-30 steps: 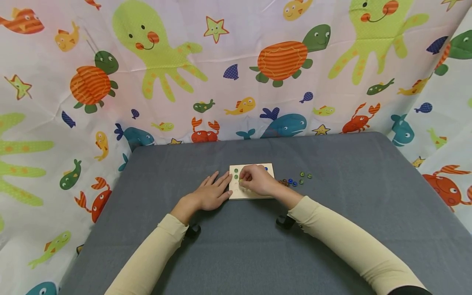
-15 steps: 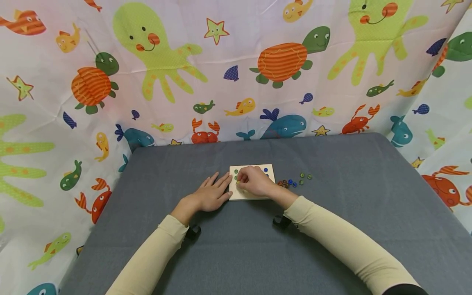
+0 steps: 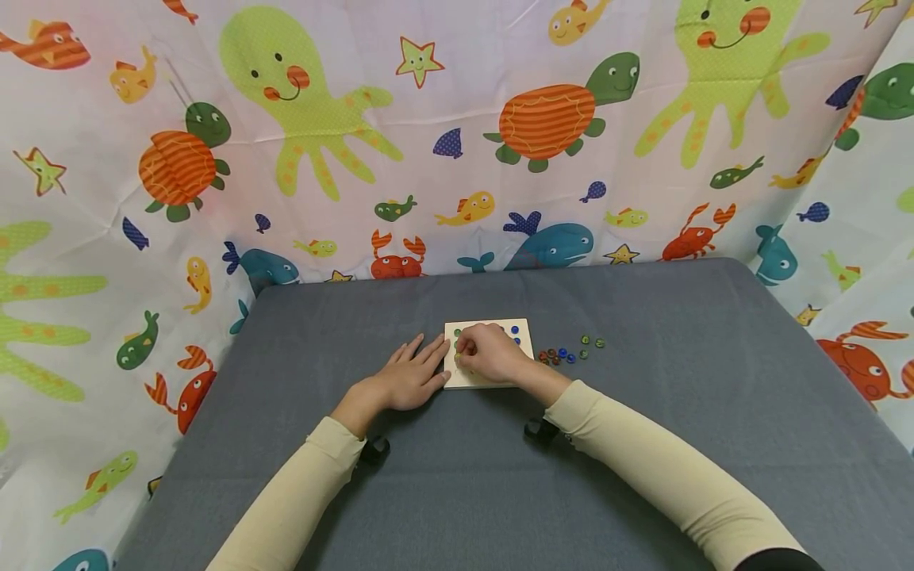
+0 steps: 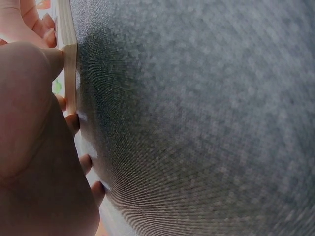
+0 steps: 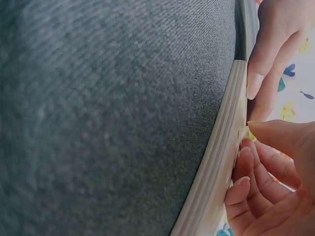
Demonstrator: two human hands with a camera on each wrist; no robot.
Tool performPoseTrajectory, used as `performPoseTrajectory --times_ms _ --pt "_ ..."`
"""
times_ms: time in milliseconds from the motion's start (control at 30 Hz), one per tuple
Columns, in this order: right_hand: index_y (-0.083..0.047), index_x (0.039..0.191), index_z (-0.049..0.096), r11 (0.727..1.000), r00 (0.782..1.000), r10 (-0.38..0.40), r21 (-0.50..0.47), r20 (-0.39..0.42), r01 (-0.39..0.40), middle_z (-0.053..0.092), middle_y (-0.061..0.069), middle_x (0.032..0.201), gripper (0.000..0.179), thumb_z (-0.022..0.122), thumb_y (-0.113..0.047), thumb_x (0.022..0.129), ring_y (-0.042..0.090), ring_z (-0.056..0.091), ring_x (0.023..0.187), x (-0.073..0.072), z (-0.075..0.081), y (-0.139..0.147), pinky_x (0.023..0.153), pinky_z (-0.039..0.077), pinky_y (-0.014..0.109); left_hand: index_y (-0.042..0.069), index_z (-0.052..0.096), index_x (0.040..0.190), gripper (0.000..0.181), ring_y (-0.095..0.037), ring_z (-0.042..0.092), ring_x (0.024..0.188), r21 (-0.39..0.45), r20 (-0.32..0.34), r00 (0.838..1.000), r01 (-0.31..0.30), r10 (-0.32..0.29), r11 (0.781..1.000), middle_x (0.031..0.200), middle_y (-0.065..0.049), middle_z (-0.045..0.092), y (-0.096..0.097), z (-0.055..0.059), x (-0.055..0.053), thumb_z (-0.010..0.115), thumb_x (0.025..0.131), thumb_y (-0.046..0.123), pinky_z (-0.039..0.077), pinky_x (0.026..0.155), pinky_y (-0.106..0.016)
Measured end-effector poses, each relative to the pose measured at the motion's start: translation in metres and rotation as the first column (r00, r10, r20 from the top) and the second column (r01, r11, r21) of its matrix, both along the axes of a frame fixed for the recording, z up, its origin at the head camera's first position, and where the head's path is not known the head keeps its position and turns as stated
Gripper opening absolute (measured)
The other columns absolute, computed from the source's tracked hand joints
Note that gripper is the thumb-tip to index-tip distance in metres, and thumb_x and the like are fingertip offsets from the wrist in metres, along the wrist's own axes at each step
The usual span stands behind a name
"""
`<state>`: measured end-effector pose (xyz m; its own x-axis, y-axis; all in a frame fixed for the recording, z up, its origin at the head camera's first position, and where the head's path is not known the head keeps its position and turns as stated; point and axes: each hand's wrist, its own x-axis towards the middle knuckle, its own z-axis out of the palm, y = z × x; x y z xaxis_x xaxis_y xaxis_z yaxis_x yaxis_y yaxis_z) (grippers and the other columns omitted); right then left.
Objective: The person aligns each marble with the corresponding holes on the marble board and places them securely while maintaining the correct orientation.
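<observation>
A pale wooden board (image 3: 457, 380) with round hollows lies on the grey cloth. My left hand (image 3: 407, 381) rests at its left side, fingers spread, thumb and fingertips at the edge. Over the board's left part, my right hand (image 3: 491, 352) pinches a yellow-green marble (image 5: 252, 134) between thumb and fingertips, close to the board's surface in the right wrist view. A green marble (image 3: 458, 333) sits in the board's far left corner, and blue marbles (image 3: 515, 329) sit at the far right. My right hand hides the middle of the board.
Just right of the board lie loose brown marbles (image 3: 552, 354), blue marbles (image 3: 562, 351) and several green marbles (image 3: 585, 339). Behind the grey-covered table (image 3: 643, 317) hangs a curtain (image 3: 457, 95) printed with sea animals.
My right hand has shifted slightly left over the board with the marble in its fingertips, baring more of the blue marbles on the right. My left hand stays in place.
</observation>
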<state>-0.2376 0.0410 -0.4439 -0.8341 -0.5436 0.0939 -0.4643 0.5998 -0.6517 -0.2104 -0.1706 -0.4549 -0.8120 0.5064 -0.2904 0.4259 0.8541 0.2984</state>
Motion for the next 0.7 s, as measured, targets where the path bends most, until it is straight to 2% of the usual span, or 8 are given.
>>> performPoseTrajectory --times_ms 133,267,400,700 --pt "-0.003 0.097 0.075 1.0 1.0 -0.003 0.015 -0.001 0.003 0.071 0.003 0.082 0.005 0.074 -0.006 0.092 0.011 0.061 0.069 0.001 0.001 0.0 0.066 0.05 0.029 0.018 0.012 0.167 0.066 -0.036 0.0 0.158 -0.003 -0.003 1.0 0.001 -0.001 1.0 0.173 0.0 0.008 0.0 -0.001 -0.001 0.033 0.111 0.048 0.003 0.125 -0.056" --pt "-0.003 0.098 0.075 1.0 1.0 -0.01 0.028 -0.003 0.01 0.071 0.004 0.084 0.006 0.074 -0.005 0.093 0.012 0.061 0.07 0.003 0.002 -0.001 0.067 0.051 0.03 0.024 0.009 0.167 0.067 -0.032 -0.002 0.158 -0.018 -0.005 1.0 -0.005 0.005 1.0 0.173 0.005 0.005 -0.001 -0.008 -0.004 0.03 0.11 0.053 0.002 0.125 -0.054" --pt "-0.002 0.099 0.076 0.999 1.0 -0.014 0.039 -0.011 0.015 0.072 0.005 0.086 0.007 0.073 -0.005 0.093 0.012 0.062 0.072 0.003 0.002 -0.002 0.069 0.052 0.03 0.024 0.009 0.166 0.067 -0.031 -0.003 0.158 0.0 -0.012 1.0 -0.003 0.003 1.0 0.172 0.006 0.005 -0.003 -0.012 -0.006 0.03 0.11 0.054 0.002 0.125 -0.053" --pt "0.002 0.108 0.073 0.999 0.999 0.039 0.038 -0.022 -0.038 0.073 0.008 0.091 0.016 0.071 -0.003 0.093 0.015 0.064 0.078 0.009 0.009 0.006 0.075 0.054 0.034 0.025 0.008 0.166 0.068 -0.032 -0.003 0.158 -0.007 0.001 1.0 -0.009 0.009 1.0 0.172 0.006 0.004 -0.003 -0.011 -0.006 0.03 0.11 0.055 0.0 0.125 -0.054"
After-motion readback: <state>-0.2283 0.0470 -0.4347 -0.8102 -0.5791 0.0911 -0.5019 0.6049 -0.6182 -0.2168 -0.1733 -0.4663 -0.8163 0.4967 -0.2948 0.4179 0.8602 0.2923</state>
